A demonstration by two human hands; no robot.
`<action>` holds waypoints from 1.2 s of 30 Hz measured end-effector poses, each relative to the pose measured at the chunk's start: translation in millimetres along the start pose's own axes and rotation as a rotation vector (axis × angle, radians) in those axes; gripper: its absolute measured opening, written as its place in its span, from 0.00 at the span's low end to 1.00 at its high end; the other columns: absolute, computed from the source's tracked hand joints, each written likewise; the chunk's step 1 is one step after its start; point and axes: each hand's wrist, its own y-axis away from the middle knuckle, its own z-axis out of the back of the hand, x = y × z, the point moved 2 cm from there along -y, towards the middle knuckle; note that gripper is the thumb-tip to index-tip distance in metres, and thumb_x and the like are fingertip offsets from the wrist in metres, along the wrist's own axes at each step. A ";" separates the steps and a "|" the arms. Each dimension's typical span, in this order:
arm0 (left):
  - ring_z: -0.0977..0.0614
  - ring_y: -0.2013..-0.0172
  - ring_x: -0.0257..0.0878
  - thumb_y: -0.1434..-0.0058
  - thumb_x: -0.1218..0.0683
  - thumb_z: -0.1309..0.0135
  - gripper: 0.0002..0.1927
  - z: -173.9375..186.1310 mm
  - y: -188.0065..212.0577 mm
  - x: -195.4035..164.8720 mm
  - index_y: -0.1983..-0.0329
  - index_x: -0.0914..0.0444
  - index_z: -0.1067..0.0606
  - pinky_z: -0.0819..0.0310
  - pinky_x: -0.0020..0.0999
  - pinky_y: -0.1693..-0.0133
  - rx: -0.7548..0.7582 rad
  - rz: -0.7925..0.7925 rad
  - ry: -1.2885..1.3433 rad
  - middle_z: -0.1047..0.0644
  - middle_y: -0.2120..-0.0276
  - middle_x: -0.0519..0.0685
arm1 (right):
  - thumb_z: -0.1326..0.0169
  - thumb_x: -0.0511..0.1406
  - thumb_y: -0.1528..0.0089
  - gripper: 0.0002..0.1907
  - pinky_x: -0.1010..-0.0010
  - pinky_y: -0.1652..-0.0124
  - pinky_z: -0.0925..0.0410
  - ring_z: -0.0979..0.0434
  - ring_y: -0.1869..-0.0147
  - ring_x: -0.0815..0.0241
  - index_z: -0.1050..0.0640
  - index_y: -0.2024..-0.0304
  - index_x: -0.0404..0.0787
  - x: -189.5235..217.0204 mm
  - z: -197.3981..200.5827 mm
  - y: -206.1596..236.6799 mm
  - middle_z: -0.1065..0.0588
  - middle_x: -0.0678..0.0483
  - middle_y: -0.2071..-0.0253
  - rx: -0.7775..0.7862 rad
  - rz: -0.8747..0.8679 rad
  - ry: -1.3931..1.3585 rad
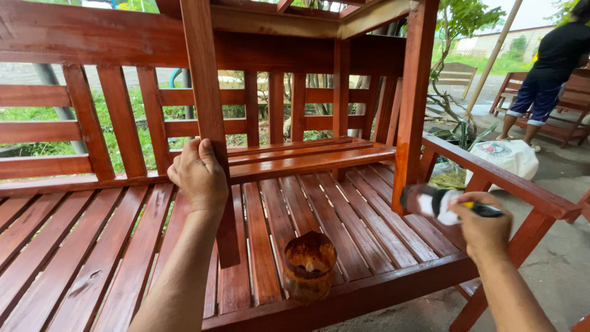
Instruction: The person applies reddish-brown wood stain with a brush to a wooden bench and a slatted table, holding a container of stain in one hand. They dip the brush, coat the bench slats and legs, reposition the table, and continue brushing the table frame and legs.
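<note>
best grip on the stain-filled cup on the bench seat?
Wrap the cup around its side wall, coming from the near edge of the bench. It stands upright with an open, stain-smeared mouth, so a top grab would foul the fingers; probably slippery.

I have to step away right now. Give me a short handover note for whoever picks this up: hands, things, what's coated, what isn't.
Left hand: grips the upturned table's leg.
Right hand: holds a brush against the other leg.
Stain cup: on the bench seat, near the front edge.
Done: bench and both legs look glossy red-brown.
Left: pale underside wood at the top looks uncoated.
</note>
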 end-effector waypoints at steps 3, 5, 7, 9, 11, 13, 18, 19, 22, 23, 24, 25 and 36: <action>0.24 0.54 0.51 0.23 0.44 0.59 0.19 0.2 0.8 -0.8 0.53 0.61 0.23 0.44 0.52 0.42 0.010 0.005 0.010 0.20 0.60 0.53 | 0.38 0.28 0.39 0.12 0.54 0.56 0.20 0.16 0.54 0.57 0.25 0.62 0.50 -6.4 5.0 -14.4 0.22 0.56 0.54 -0.294 -0.304 -0.508; 0.24 0.55 0.52 0.23 0.44 0.59 0.19 0.0 0.5 -1.8 0.54 0.62 0.23 0.44 0.52 0.42 0.009 0.012 0.001 0.20 0.61 0.53 | 0.41 0.29 0.38 0.11 0.50 0.55 0.20 0.15 0.52 0.53 0.27 0.62 0.51 -11.9 -3.8 -29.3 0.22 0.57 0.53 -0.399 -0.410 -0.754; 0.24 0.55 0.52 0.23 0.44 0.59 0.20 -0.3 -0.8 -2.0 0.55 0.61 0.23 0.43 0.52 0.42 0.014 0.033 -0.013 0.21 0.62 0.54 | 0.43 0.30 0.37 0.09 0.49 0.53 0.20 0.15 0.50 0.52 0.28 0.60 0.51 -18.2 -21.8 -49.6 0.21 0.56 0.52 -0.435 -0.477 -0.944; 0.24 0.56 0.52 0.24 0.44 0.59 0.20 -0.9 -1.7 -2.6 0.56 0.61 0.23 0.42 0.51 0.42 0.035 0.072 -0.028 0.21 0.63 0.54 | 0.44 0.33 0.34 0.07 0.51 0.51 0.21 0.16 0.47 0.51 0.28 0.58 0.52 -23.5 -40.1 -70.8 0.19 0.55 0.51 -0.411 -0.505 -1.068; 0.24 0.56 0.52 0.24 0.44 0.59 0.20 -1.5 -2.1 -3.2 0.56 0.61 0.23 0.43 0.52 0.42 0.018 0.046 -0.014 0.21 0.63 0.54 | 0.45 0.36 0.30 0.05 0.53 0.49 0.20 0.15 0.45 0.51 0.23 0.52 0.48 -21.9 -55.6 -88.8 0.19 0.53 0.48 -0.341 -0.509 -1.132; 0.24 0.56 0.52 0.24 0.44 0.59 0.20 -1.2 -2.2 -4.1 0.55 0.61 0.23 0.42 0.52 0.43 0.009 0.034 -0.003 0.21 0.62 0.54 | 0.46 0.36 0.30 0.06 0.53 0.49 0.19 0.15 0.45 0.50 0.23 0.51 0.46 -18.9 -62.4 -92.3 0.19 0.51 0.47 -0.343 -0.523 -1.137; 0.24 0.55 0.51 0.24 0.44 0.59 0.19 0.5 -2.3 -6.4 0.56 0.61 0.23 0.43 0.51 0.41 0.041 0.084 0.040 0.21 0.63 0.52 | 0.46 0.28 0.34 0.06 0.51 0.51 0.21 0.13 0.46 0.45 0.29 0.56 0.40 -27.2 -61.3 -47.5 0.22 0.42 0.47 -0.561 -0.585 -0.886; 0.24 0.55 0.51 0.24 0.44 0.59 0.19 1.7 -1.9 -7.1 0.56 0.61 0.23 0.43 0.51 0.41 0.036 0.076 0.047 0.21 0.62 0.52 | 0.45 0.28 0.35 0.07 0.51 0.51 0.21 0.13 0.47 0.44 0.28 0.56 0.39 -31.5 -60.1 -33.8 0.22 0.42 0.47 -0.584 -0.593 -0.859; 0.24 0.53 0.51 0.24 0.45 0.59 0.19 2.4 -1.8 -9.2 0.54 0.61 0.23 0.44 0.52 0.42 0.026 0.063 0.056 0.21 0.60 0.52 | 0.44 0.26 0.36 0.09 0.49 0.53 0.22 0.15 0.48 0.44 0.29 0.57 0.42 -53.1 -51.3 2.7 0.23 0.44 0.48 -0.619 -0.593 -0.798; 0.25 0.53 0.51 0.24 0.44 0.59 0.19 2.8 -1.7 -9.3 0.54 0.61 0.23 0.43 0.51 0.42 0.027 0.066 0.049 0.21 0.60 0.52 | 0.44 0.26 0.37 0.11 0.48 0.54 0.23 0.16 0.48 0.45 0.30 0.58 0.45 -62.4 -49.0 12.7 0.24 0.46 0.49 -0.608 -0.579 -0.794; 0.25 0.52 0.51 0.24 0.44 0.59 0.19 3.1 -1.3 -9.4 0.54 0.61 0.23 0.43 0.51 0.42 0.030 0.069 0.042 0.21 0.59 0.52 | 0.44 0.26 0.37 0.13 0.46 0.55 0.24 0.18 0.49 0.46 0.31 0.58 0.48 -72.6 -46.2 23.7 0.25 0.47 0.49 -0.599 -0.568 -0.788; 0.25 0.52 0.52 0.24 0.44 0.59 0.19 3.6 -0.9 -9.5 0.54 0.61 0.24 0.43 0.51 0.42 0.030 0.065 0.044 0.21 0.59 0.52 | 0.44 0.26 0.37 0.13 0.47 0.56 0.24 0.18 0.49 0.46 0.31 0.58 0.48 -83.1 -44.0 34.5 0.25 0.47 0.50 -0.614 -0.575 -0.770; 0.26 0.50 0.52 0.22 0.45 0.62 0.19 9.4 1.9 -10.9 0.46 0.61 0.25 0.44 0.51 0.41 0.013 0.024 0.062 0.22 0.54 0.53 | 0.38 0.27 0.39 0.16 0.57 0.62 0.22 0.17 0.55 0.48 0.31 0.59 0.49 -88.2 -15.1 98.9 0.26 0.46 0.52 -0.752 -0.571 -0.611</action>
